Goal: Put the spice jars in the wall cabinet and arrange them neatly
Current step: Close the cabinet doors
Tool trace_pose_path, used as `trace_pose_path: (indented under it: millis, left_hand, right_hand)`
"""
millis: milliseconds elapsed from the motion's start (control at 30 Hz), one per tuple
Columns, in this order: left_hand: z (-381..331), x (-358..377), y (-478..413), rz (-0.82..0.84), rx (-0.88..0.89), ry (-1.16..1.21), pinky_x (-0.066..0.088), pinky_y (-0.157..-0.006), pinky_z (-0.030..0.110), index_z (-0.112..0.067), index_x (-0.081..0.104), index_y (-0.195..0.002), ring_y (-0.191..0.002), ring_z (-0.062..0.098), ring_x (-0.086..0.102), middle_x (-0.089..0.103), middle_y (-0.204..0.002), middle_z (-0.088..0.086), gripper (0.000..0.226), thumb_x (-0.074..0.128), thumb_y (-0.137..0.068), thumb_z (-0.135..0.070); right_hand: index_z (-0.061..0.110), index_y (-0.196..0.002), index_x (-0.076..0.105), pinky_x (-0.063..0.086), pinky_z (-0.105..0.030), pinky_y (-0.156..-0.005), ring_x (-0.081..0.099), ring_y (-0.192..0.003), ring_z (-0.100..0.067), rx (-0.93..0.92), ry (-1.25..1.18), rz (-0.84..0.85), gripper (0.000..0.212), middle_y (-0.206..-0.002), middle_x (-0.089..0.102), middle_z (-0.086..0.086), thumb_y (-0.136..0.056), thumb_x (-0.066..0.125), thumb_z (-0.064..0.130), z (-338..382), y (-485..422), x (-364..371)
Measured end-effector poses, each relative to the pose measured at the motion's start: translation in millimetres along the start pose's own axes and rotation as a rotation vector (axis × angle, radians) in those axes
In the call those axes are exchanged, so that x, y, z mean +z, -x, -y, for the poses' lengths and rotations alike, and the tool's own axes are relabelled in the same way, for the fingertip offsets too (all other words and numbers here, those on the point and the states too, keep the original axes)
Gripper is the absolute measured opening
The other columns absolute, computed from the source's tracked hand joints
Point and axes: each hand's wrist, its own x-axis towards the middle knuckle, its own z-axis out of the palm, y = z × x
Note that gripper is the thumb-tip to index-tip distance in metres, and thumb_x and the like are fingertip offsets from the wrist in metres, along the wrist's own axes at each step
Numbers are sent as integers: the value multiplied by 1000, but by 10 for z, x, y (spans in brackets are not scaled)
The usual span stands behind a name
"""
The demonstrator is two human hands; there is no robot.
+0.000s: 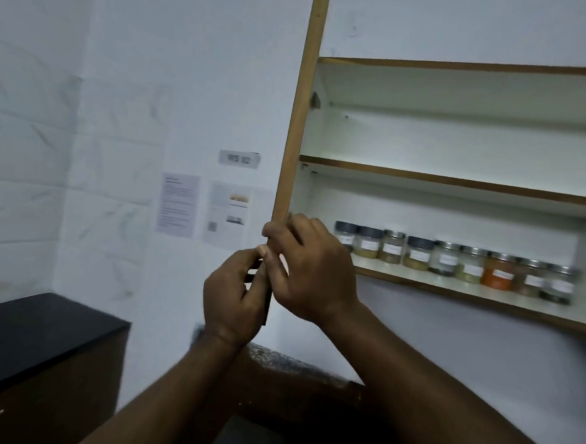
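Several spice jars (453, 262) stand in one row on the bottom shelf (469, 292) of the open wall cabinet. Most have silver or dark lids and white labels; one holds orange powder (499, 274). The cabinet door (302, 102) stands open, seen edge-on as a wooden strip. My right hand (311, 271) grips the door's lower edge, fingers curled round it. My left hand (235, 294) pinches the dark handle at the door's bottom corner, just below and left of the right hand.
Two upper shelves (458, 182) of the cabinet hold nothing visible. Papers (177, 204) and a small sign are stuck on the white tiled wall at left. A black counter (37, 336) sits lower left, and a speckled stone ledge (293, 362) lies below my arms.
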Motion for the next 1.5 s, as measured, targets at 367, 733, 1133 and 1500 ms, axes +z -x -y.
trace_pose_path:
  millis: [367,733,1133,1500]
  left_hand:
    - [-276,1246,378,377,134,-119,48,-93,24,-36,31,-156,-131,9,52,32,-160,-18,71,43,-94,-69]
    - [-156,2394,334,703,225,-348,47,-106,45,-30,-1,-161,-153,25,17,6,-167,-7,92,55,-89,-39]
    - [-74,3256,253,831,160,-509,20,-120,57,-25,-16,-158,-154,29,-8,-20,-166,-2,100,56,-90,-36]
    - [43,3619,21,948,119,-608,30,-118,48,-21,-14,-159,-155,29,-1,-10,-168,-2,98,55,-90,-31]
  right_hand:
    - [36,-99,52,52,-24,-62,56,-78,-4,538,144,126,14,-90,58,17,-92,64,36,-1050,622,-755]
    - [36,-148,38,54,-42,-96,53,-126,-23,752,245,436,63,-143,54,1,-91,67,34,-1965,1073,-891]
    - [40,-162,9,37,-53,-111,25,-145,-39,768,429,724,92,-162,22,-13,-90,66,46,-2627,1308,-495]
    - [31,-163,12,33,-54,-112,18,-148,-41,744,519,880,93,-162,24,-10,-89,68,39,-3119,1481,-262]
